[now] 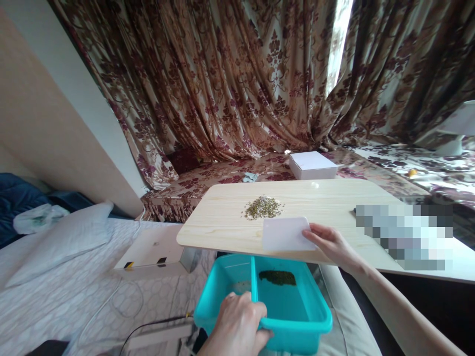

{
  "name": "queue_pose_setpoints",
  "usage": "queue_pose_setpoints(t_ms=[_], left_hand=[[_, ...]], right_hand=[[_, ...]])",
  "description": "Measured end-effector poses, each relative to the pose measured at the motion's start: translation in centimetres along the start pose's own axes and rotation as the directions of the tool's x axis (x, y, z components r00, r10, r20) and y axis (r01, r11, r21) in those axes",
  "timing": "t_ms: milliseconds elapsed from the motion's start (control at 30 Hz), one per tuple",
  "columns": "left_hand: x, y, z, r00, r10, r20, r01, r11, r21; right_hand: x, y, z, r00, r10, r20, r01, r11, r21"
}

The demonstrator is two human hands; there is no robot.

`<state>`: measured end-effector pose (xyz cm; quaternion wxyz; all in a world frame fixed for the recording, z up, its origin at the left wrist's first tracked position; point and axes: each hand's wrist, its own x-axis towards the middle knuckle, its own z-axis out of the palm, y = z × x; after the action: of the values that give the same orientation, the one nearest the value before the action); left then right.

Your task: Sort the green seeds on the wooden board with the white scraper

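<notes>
My right hand pinches the right edge of a thin white rectangular plastic sheet, held at the near edge of the light wooden tabletop. Just beyond the sheet lies a loose pile of small green and pale dried bits. Below the table edge, my left hand grips the near rim of a turquoise bin at its central divider. Dark green bits lie in the bin's right compartment. A little pale residue shows in the left one, partly behind my hand.
A blurred-out object lies at the table's right end. Behind the table, a white box rests on a flowered seat. At left, a flat white carton, a pillow and cables are on a bed.
</notes>
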<state>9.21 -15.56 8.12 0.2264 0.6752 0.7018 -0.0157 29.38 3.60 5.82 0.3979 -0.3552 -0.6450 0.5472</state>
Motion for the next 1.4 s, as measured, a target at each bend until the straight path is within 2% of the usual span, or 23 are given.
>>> queue_pose_setpoints(t_ms=[67,133,233,367,533,800,1067,1200,1400], left_hand=[[0.0,0.8,-0.5,1.000,-0.001,0.028,0.001,1.000,0.020],[0.1,1.7,-0.9,0.997,0.007,0.076,-0.011,0.998,0.060],[0.5,2.8,-1.1,0.994,0.049,0.098,-0.058,0.994,0.092],[0.9,3.4,-1.1,0.988,0.056,0.141,-0.072,0.991,0.109],[0.7,3.2,-1.2,0.991,0.050,0.128,-0.062,0.994,0.085],[0.4,3.1,-1.0,0.992,0.041,0.122,-0.049,0.997,0.067],[0.7,3.1,-0.9,0.990,0.054,0.132,-0.066,0.993,0.094],[0.7,2.9,-0.7,0.992,0.057,0.116,-0.067,0.993,0.092],[0.6,2.8,-0.5,0.992,0.050,0.116,-0.061,0.994,0.092]], right_hand=[[0.4,-0.3,-0.7,0.989,-0.031,-0.144,0.033,0.999,0.009],[1.2,-0.3,-1.4,0.951,-0.069,-0.300,0.071,0.997,-0.002],[2.4,0.2,-2.1,0.912,-0.090,-0.401,0.078,0.996,-0.045],[3.3,0.8,-2.0,0.911,-0.079,-0.405,0.049,0.995,-0.083],[3.7,1.1,-1.1,0.923,-0.067,-0.380,0.050,0.997,-0.055],[3.4,0.8,-0.7,0.935,-0.073,-0.348,0.052,0.996,-0.070],[3.8,0.5,-0.2,0.917,-0.124,-0.378,0.075,0.987,-0.142],[3.7,0.3,0.2,0.930,-0.109,-0.351,0.074,0.991,-0.112],[3.7,-0.2,0.4,0.920,-0.100,-0.380,0.058,0.991,-0.121]])
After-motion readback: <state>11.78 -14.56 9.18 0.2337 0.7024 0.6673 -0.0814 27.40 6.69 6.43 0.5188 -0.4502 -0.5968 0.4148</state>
